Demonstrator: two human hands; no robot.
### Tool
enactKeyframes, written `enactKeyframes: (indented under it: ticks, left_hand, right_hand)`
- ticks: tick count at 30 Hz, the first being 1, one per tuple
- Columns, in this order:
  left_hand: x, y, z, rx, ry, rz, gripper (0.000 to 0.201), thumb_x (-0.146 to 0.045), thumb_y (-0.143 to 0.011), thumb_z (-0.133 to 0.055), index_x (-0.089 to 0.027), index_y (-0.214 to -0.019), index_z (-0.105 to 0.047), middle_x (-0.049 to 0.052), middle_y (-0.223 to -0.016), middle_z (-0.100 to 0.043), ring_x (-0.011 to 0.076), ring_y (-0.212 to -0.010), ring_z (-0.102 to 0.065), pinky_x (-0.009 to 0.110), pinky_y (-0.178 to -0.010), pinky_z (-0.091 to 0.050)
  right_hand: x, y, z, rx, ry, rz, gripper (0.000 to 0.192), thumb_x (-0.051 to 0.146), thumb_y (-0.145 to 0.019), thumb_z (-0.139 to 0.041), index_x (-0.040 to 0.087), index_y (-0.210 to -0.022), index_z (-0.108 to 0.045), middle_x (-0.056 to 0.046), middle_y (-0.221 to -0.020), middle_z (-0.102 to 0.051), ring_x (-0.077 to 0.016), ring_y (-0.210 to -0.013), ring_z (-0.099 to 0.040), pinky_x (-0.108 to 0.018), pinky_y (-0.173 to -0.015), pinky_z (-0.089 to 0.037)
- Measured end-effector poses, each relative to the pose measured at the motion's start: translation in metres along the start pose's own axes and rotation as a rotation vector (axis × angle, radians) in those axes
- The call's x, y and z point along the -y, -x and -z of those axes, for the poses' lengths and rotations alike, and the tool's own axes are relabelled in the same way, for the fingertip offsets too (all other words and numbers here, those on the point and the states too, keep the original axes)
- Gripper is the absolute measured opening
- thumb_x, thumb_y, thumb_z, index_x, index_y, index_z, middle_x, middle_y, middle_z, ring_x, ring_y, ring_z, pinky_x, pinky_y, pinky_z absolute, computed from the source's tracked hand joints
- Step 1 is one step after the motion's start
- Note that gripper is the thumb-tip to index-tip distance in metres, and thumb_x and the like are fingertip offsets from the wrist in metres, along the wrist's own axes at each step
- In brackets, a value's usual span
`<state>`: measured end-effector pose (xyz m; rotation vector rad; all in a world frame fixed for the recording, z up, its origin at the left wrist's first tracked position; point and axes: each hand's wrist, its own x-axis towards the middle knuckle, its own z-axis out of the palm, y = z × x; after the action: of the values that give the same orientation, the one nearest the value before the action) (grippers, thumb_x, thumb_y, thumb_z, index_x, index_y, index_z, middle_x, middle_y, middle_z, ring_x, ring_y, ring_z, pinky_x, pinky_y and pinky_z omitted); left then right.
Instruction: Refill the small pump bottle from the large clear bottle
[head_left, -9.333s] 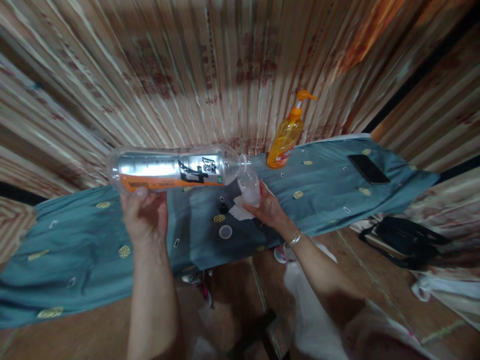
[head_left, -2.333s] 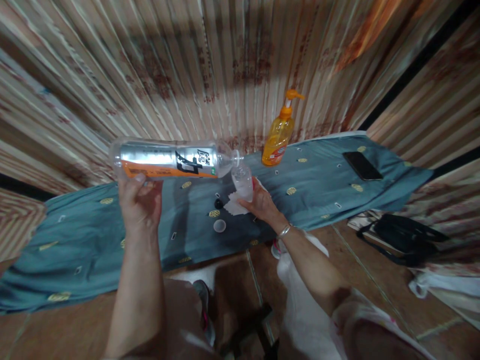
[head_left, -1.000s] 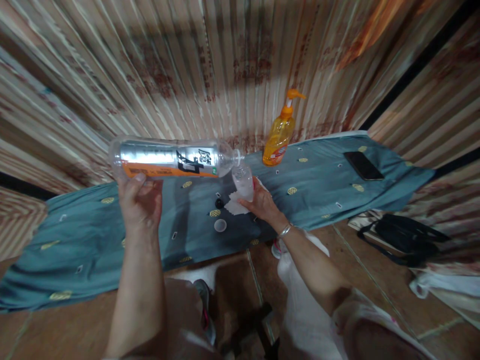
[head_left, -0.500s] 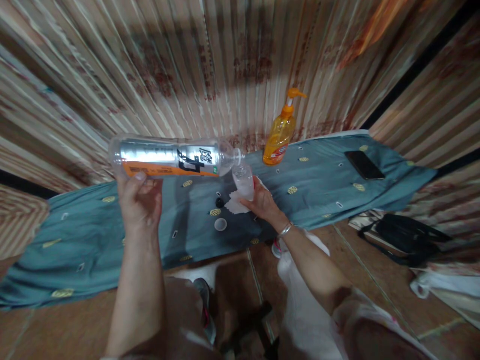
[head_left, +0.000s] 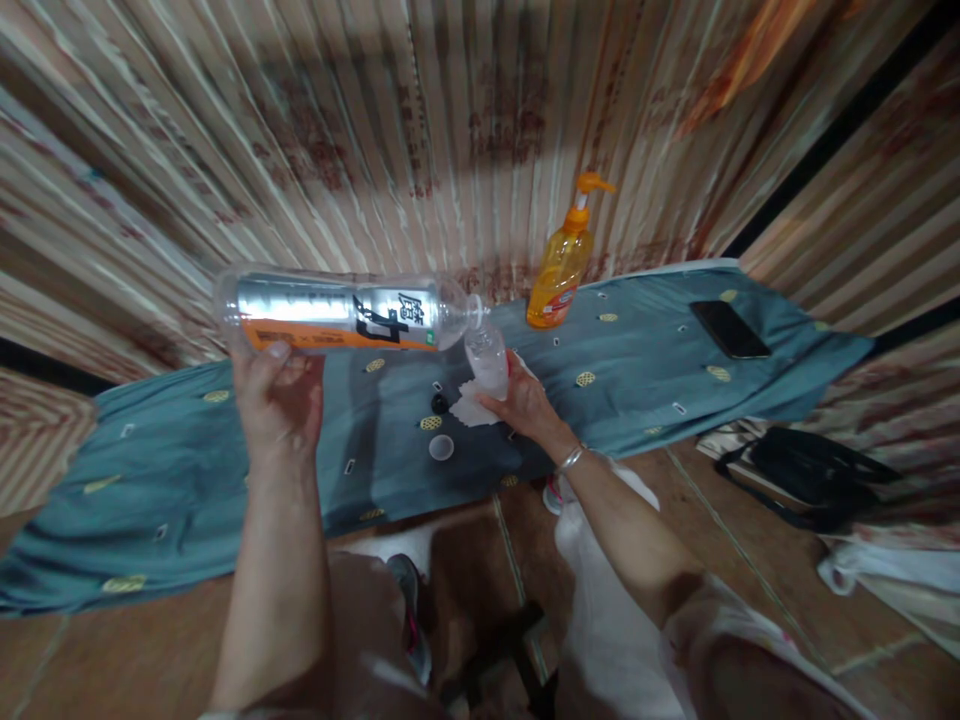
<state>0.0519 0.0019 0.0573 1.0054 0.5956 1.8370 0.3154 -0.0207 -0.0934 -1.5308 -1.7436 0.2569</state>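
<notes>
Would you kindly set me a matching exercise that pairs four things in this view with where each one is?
Things:
1. large bottle
2. small bottle
3. pump bottle
4. phone

Places:
A. standing near the back edge of the cloth
B. held sideways in the left hand
C. lying flat towards the cloth's right end
D. held in the right hand

Pairs: 1-B, 2-D, 3-A, 4-C.

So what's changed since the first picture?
The left hand and the big bottle's base end sit slightly higher, so the bottle looks a little more tipped toward the small bottle. The view shifted slightly too. Nothing taken or let go: the right hand still holds the small bottle; pump bottle and phone stayed put.
</notes>
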Motion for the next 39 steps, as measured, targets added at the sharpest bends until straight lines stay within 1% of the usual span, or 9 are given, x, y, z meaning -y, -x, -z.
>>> enactKeyframes:
  ticks: [4, 9, 12, 16, 19, 22, 27, 32, 39]
  left_hand:
    - [-0.0002, 0.0001, -0.0003, -0.006, 0.008, 0.005, 0.065, -0.014, -0.049, -0.081, -0.030, -0.110, -0.066, -0.006, -0.080, -0.066, 0.0144, -0.090, -0.062, 0.025, -0.081, -0.048]
    - [0.0009, -0.0006, 0.0028, -0.011, 0.040, 0.024, 0.068, -0.011, -0.050, -0.079, -0.029, -0.113, -0.064, -0.006, -0.081, -0.066, 0.0130, -0.085, -0.062, 0.025, -0.079, -0.049]
    - [0.0018, -0.0011, 0.0040, -0.015, 0.047, 0.017, 0.069, -0.010, -0.050, -0.079, -0.028, -0.115, -0.064, -0.006, -0.081, -0.066, 0.0137, -0.086, -0.064, 0.025, -0.078, -0.050]
    - [0.0025, -0.0014, 0.0053, -0.006, 0.045, 0.007, 0.074, -0.010, -0.052, -0.077, -0.034, -0.120, -0.062, -0.007, -0.082, -0.067, 0.0133, -0.085, -0.065, 0.025, -0.077, -0.051]
    - [0.0026, -0.0014, 0.0059, -0.024, 0.044, 0.010, 0.074, -0.009, -0.052, -0.078, -0.033, -0.120, -0.062, -0.007, -0.082, -0.067, 0.0131, -0.085, -0.065, 0.024, -0.075, -0.051]
    - [0.0024, -0.0012, 0.0050, -0.040, 0.030, 0.010, 0.068, -0.009, -0.051, -0.078, -0.032, -0.114, -0.065, -0.007, -0.082, -0.069, 0.0130, -0.085, -0.065, 0.024, -0.075, -0.051]
    - [0.0024, -0.0012, 0.0028, -0.068, -0.018, -0.003, 0.048, -0.014, -0.050, -0.076, -0.028, -0.095, -0.067, -0.005, -0.088, -0.071, 0.0138, -0.087, -0.064, 0.024, -0.076, -0.050]
    - [0.0036, -0.0017, 0.0033, -0.060, 0.019, 0.001, 0.043, -0.014, -0.050, -0.079, -0.023, -0.090, -0.065, -0.005, -0.078, -0.066, 0.0135, -0.080, -0.062, 0.026, -0.078, -0.049]
    - [0.0052, -0.0027, 0.0034, -0.116, -0.002, 0.012, 0.030, -0.017, -0.047, -0.078, -0.022, -0.072, -0.063, -0.006, -0.073, -0.067, 0.0109, -0.072, -0.060, 0.023, -0.075, -0.051]
  right_hand:
    - [0.0015, 0.0000, 0.0008, 0.001, 0.010, -0.013, 0.086, 0.056, -0.081, -0.072, 0.008, -0.144, -0.038, -0.026, -0.134, -0.063, -0.0369, -0.123, -0.064, -0.051, -0.103, -0.053]
    - [0.0005, 0.0001, 0.0000, 0.009, 0.020, -0.017, 0.090, 0.057, -0.080, -0.073, 0.006, -0.145, -0.036, -0.027, -0.134, -0.063, -0.0369, -0.124, -0.063, -0.050, -0.105, -0.051]
    - [-0.0004, 0.0002, -0.0006, 0.018, 0.024, -0.020, 0.092, 0.058, -0.080, -0.072, 0.005, -0.145, -0.035, -0.027, -0.133, -0.063, -0.0370, -0.123, -0.064, -0.049, -0.105, -0.051]
    - [-0.0008, 0.0004, -0.0006, 0.006, 0.016, -0.017, 0.090, 0.059, -0.080, -0.072, 0.010, -0.147, -0.035, -0.025, -0.137, -0.062, -0.0370, -0.124, -0.063, -0.052, -0.104, -0.052]
    - [0.0002, 0.0002, 0.0004, 0.009, 0.012, -0.023, 0.090, 0.057, -0.079, -0.074, 0.010, -0.146, -0.036, -0.025, -0.137, -0.061, -0.0372, -0.125, -0.062, -0.052, -0.105, -0.052]
    - [0.0017, -0.0002, 0.0021, 0.027, 0.016, -0.020, 0.089, 0.053, -0.080, -0.074, 0.006, -0.145, -0.037, -0.027, -0.137, -0.060, -0.0375, -0.125, -0.062, -0.051, -0.106, -0.051]
    - [0.0030, -0.0008, 0.0039, 0.039, 0.009, -0.018, 0.087, 0.050, -0.080, -0.075, 0.006, -0.145, -0.037, -0.027, -0.138, -0.059, -0.0366, -0.126, -0.061, -0.050, -0.106, -0.051]
    - [0.0045, -0.0004, 0.0027, 0.038, 0.000, -0.028, 0.085, 0.048, -0.081, -0.075, 0.006, -0.145, -0.038, -0.027, -0.139, -0.059, -0.0363, -0.125, -0.061, -0.049, -0.107, -0.050]
    - [0.0045, -0.0008, 0.0040, 0.035, -0.008, -0.022, 0.087, 0.047, -0.079, -0.077, 0.004, -0.144, -0.038, -0.028, -0.139, -0.058, -0.0370, -0.127, -0.060, -0.050, -0.109, -0.049]
